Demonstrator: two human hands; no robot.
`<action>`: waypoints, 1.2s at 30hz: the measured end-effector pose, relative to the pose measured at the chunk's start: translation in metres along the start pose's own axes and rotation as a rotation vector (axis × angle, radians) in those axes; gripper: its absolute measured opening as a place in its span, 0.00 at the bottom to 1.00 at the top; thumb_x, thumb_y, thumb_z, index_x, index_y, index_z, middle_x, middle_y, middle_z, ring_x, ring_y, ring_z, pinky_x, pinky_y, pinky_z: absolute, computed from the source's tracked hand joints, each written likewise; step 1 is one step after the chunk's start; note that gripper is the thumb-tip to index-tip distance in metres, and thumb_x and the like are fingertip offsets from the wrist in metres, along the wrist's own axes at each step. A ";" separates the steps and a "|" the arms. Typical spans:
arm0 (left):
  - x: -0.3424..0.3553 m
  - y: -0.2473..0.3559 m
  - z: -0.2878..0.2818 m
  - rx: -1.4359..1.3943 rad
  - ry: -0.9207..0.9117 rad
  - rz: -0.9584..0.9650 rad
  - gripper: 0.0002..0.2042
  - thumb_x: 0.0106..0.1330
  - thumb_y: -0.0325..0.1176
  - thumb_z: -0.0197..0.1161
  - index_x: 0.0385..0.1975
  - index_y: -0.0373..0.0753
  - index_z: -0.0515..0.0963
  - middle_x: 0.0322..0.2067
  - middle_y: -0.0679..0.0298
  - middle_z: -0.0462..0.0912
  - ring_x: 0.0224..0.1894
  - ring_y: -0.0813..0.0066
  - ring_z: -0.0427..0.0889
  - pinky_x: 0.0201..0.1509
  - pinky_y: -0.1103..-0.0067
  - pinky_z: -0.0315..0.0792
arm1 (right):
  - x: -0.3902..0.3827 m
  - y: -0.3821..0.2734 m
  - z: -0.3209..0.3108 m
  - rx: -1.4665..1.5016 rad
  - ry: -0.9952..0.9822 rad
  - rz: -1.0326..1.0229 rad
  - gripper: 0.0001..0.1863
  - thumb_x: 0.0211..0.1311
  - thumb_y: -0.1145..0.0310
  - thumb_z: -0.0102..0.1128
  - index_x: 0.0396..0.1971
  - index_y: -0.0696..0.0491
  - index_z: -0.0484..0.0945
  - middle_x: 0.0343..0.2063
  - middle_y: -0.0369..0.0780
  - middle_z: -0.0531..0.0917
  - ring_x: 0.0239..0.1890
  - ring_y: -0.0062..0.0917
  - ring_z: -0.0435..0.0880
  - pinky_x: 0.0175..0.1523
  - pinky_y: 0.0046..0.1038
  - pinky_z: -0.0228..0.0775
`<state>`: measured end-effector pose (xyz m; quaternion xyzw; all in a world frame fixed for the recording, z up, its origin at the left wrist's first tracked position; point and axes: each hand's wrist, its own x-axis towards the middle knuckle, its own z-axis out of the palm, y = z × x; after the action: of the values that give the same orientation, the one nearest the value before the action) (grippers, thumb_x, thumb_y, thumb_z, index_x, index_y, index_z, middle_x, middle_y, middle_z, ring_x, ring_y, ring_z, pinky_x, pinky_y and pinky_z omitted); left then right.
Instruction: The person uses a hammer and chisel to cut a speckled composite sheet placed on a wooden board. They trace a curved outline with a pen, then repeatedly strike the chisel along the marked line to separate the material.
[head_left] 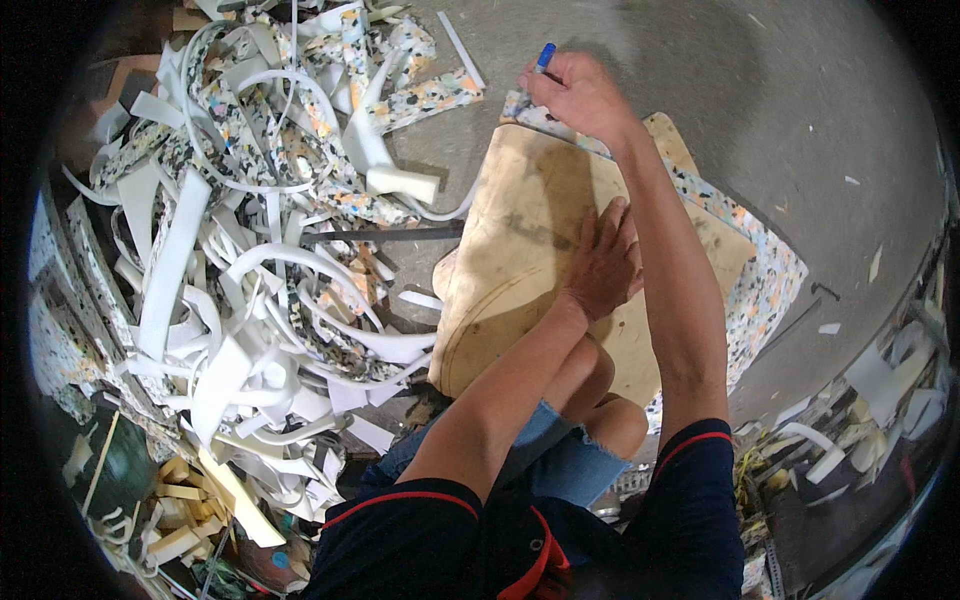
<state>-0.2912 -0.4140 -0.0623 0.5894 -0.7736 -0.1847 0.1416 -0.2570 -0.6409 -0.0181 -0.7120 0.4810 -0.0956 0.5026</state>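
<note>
My left hand [603, 262] lies flat on a tan, smudged board [530, 200], its fingers stretched out. Under the board is a multicoloured speckled foam sheet [770, 270], showing along the far edge and on the right. My right hand [585, 95] reaches past the board's far edge, closed around a pen with a blue end [545, 57]. The pen's tip is hidden by the hand. A corner of the foam sheet shows just beneath that hand. Curved brown lines mark the board's near left part.
A large heap of white and speckled foam offcuts [270, 200] covers the floor on the left. A dark strip [385, 235] sticks out from it toward the board. More scraps [870, 400] lie at the right. Grey floor [800, 130] extends beyond the board with small bits on it.
</note>
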 end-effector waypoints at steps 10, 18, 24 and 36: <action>0.003 0.002 -0.014 0.019 0.013 0.016 0.23 0.64 0.53 0.65 0.43 0.37 0.80 0.72 0.44 0.59 0.76 0.43 0.53 0.73 0.39 0.44 | -0.068 0.059 -0.034 0.277 0.012 -0.014 0.17 0.68 0.56 0.65 0.46 0.54 0.87 0.29 0.33 0.85 0.32 0.15 0.80 0.38 0.21 0.72; 0.002 0.001 -0.005 0.010 0.037 0.007 0.22 0.64 0.55 0.66 0.38 0.39 0.77 0.74 0.49 0.58 0.77 0.46 0.52 0.74 0.43 0.45 | -0.222 0.165 -0.145 0.365 0.245 0.327 0.15 0.70 0.60 0.65 0.47 0.55 0.86 0.33 0.33 0.86 0.33 0.17 0.81 0.43 0.21 0.76; 0.002 0.000 -0.005 0.046 0.070 0.029 0.22 0.67 0.55 0.63 0.41 0.39 0.75 0.74 0.52 0.57 0.77 0.49 0.51 0.75 0.45 0.46 | -0.292 0.201 -0.175 0.441 0.664 0.470 0.12 0.67 0.65 0.67 0.42 0.59 0.86 0.31 0.36 0.86 0.30 0.19 0.81 0.38 0.23 0.76; 0.001 -0.001 -0.006 0.145 0.081 0.095 0.25 0.69 0.55 0.61 0.46 0.35 0.76 0.72 0.50 0.60 0.75 0.48 0.53 0.73 0.45 0.46 | -0.366 0.188 -0.048 0.885 1.128 0.518 0.17 0.70 0.67 0.63 0.53 0.61 0.80 0.30 0.39 0.86 0.25 0.20 0.79 0.30 0.23 0.70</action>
<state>-0.2881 -0.4162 -0.0568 0.5676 -0.8057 -0.0973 0.1384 -0.5874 -0.3909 -0.0203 -0.1518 0.7335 -0.5076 0.4257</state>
